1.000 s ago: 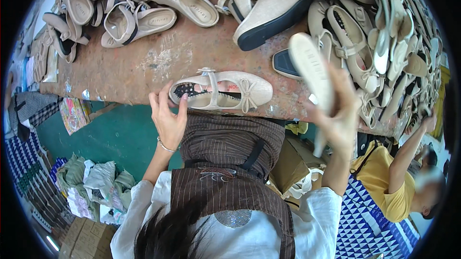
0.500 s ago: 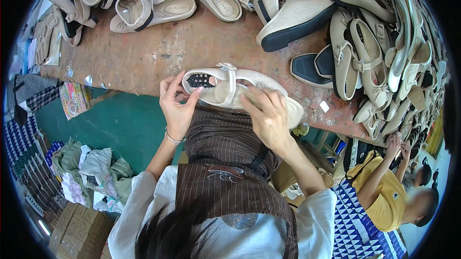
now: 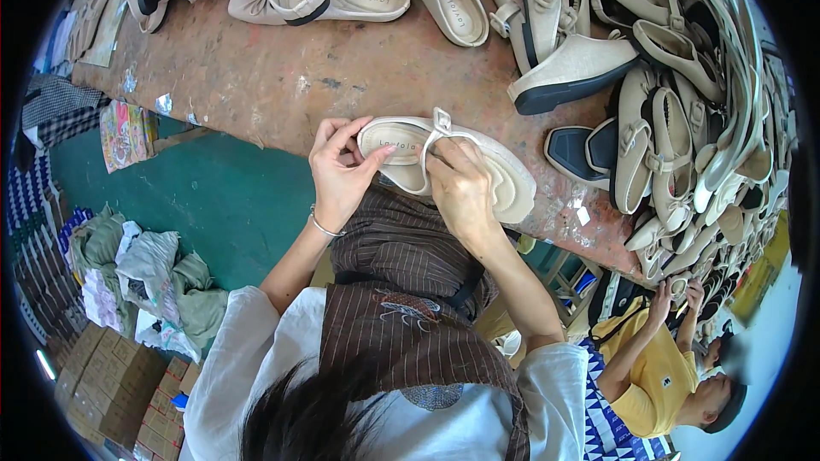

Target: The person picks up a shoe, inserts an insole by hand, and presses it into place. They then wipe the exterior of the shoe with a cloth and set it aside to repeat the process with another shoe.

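A beige buckle-strap shoe lies on its side of the table near my body, toe to the right. My left hand is closed round its heel, thumb over the inner edge. A pale insole covers the heel inside. My right hand reaches in by the strap, its bent fingers on the insole; the fingertips are partly hidden. From under that hand a cream, rounded, layered piece extends to the right; whether it is part of the shoe I cannot tell.
Beige shoes line the table's far edge, with a dense heap on the right. Two dark-soled shoes lie nearby. Cartons and cloth bundles stand on the left floor. A person in yellow works at right.
The insole has moved into the heel, covering the dark patterned base seen before. My right hand has shifted to the strap, its fingers reaching inside. The view has turned slightly.
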`<state>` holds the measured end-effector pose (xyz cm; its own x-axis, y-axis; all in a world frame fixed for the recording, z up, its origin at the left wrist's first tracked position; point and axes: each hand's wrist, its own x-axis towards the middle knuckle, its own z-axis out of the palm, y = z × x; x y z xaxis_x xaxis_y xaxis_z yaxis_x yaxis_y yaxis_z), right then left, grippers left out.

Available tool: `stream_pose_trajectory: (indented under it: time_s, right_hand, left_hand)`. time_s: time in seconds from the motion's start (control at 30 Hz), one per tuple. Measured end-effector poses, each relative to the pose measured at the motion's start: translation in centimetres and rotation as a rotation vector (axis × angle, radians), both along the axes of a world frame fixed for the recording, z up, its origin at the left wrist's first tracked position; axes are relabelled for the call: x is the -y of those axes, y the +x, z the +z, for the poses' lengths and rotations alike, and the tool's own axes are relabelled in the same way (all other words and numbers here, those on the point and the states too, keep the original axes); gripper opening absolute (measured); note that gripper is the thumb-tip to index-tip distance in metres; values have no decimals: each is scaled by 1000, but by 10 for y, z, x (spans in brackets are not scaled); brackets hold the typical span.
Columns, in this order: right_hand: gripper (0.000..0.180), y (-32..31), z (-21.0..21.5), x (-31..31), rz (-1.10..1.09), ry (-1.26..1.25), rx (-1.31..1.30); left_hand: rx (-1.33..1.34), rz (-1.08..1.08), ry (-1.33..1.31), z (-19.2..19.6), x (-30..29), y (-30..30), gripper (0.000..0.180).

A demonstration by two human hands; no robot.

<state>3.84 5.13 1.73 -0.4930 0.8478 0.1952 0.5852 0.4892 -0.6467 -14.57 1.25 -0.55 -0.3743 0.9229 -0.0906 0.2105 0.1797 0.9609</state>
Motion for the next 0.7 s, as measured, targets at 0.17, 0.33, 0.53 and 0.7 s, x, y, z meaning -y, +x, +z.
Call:
stream_pose_trajectory:
  time_s: [0.17, 0.33, 0.53, 0.7]
  right_hand:
    - [23, 2, -3, -1, 98, 110, 128]
    - [44, 8, -1, -13, 332, 61, 162]
    - [48, 5, 20, -5, 346, -1, 304]
    - [41, 10, 29, 14, 88, 103, 535]
  left_hand:
    - [-35, 9, -39, -3, -12, -2, 29]
    - [-3, -11, -83, -3, -18, -7, 17]
    - [-68, -1, -5, -9, -24, -8, 7]
    - [-168, -106, -71, 3, -29, -9, 4]
